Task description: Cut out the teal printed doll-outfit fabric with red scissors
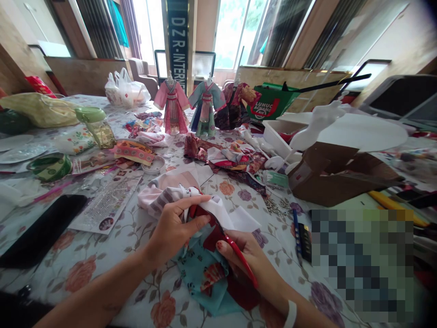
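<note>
My left hand [172, 232] pinches a bunched piece of cloth between thumb and fingers. My right hand [254, 255] is closed on red-handled scissors [244, 262], whose blades reach into the cloth beside my left thumb. Below both hands hangs light blue patterned fabric [198, 278] joined by dark red fabric [241, 294]. White fabric [221, 214] and a pink-and-grey striped part [159, 193] spread out beyond my left hand. How the blade tips sit on the cloth is partly hidden by the folds.
A black phone [44, 228] and a sheet of stick-on gems [108, 200] lie left. Behind stand small dressed forms in a pink robe [171, 102] and a blue-green robe [206, 107]. Right are a cardboard box [327, 175], a blue pen [296, 234] and scattered beads [278, 207].
</note>
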Available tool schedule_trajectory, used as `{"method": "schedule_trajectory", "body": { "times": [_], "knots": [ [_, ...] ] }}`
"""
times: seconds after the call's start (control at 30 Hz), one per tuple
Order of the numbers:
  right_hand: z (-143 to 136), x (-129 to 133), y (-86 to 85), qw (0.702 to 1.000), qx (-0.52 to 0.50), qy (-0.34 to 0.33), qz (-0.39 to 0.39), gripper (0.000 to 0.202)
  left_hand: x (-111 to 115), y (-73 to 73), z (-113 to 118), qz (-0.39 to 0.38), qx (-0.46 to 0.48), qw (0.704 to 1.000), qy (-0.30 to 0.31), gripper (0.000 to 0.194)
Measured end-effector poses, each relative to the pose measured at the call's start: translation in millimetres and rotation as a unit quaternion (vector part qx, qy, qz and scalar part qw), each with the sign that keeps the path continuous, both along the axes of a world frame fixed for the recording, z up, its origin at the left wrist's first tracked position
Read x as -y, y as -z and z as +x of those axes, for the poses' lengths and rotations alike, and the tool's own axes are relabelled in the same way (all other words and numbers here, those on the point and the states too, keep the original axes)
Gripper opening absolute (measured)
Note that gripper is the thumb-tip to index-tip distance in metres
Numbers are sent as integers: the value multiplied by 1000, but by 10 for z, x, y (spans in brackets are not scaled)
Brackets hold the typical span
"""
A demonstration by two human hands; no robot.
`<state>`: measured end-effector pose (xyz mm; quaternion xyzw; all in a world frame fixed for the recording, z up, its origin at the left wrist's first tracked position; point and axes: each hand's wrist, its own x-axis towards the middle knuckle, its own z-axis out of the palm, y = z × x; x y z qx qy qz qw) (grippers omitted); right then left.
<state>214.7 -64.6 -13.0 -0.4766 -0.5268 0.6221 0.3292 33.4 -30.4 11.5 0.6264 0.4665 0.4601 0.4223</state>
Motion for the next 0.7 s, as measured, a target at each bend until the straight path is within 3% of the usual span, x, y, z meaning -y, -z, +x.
{"method": "schedule_trajectory", "body": {
  "times": [0.27,0.43,0.7],
  "knots": [
    [19,-3,-21,1000,-14,-17,3,52,-8,-4,3,-12,-8,1000,9,33],
    [19,0,-1,1000,-5,-19,1,51,5,9,-9,-81,6,996,33,37],
    [27,-17,50,999,-11,-33,15,50,27,3,-20,-103,33,994,32,37]
  ]
}}
